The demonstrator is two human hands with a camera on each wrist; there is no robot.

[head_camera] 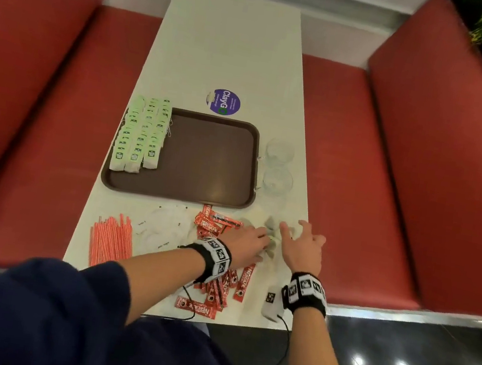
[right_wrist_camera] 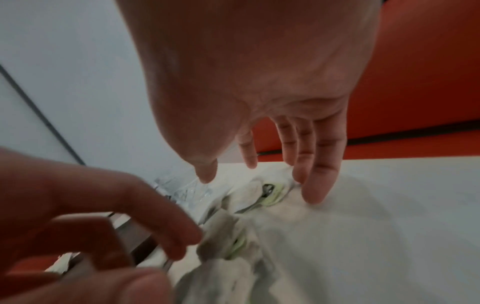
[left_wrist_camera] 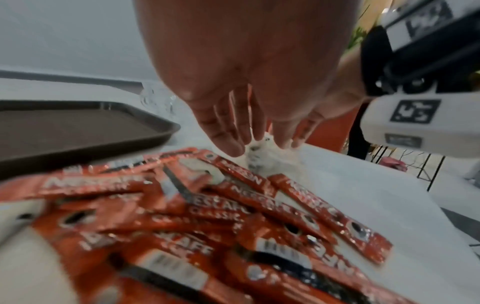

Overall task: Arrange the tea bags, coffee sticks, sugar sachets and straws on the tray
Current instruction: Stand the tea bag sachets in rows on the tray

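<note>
A brown tray [head_camera: 211,162] lies mid-table, with green-labelled tea bags [head_camera: 142,136] laid in rows on its left part. A small heap of loose tea bags [head_camera: 271,223] sits on the table off the tray's front right corner. Both hands are at this heap. My left hand [head_camera: 265,239] reaches over the red coffee sticks [head_camera: 216,225]; its straight fingers [left_wrist_camera: 285,142] touch the loose tea bags [left_wrist_camera: 262,158]. My right hand [head_camera: 292,230] hovers spread over the heap, fingertips [right_wrist_camera: 314,193] down on the tea bags [right_wrist_camera: 270,191]. Neither hand holds anything that I can see.
White sugar sachets [head_camera: 164,227] and a bundle of orange straws [head_camera: 110,241] lie front left. More coffee sticks [head_camera: 223,289] lie near the front edge. Two clear glasses [head_camera: 279,166] stand right of the tray. Red benches [head_camera: 391,173] flank the table.
</note>
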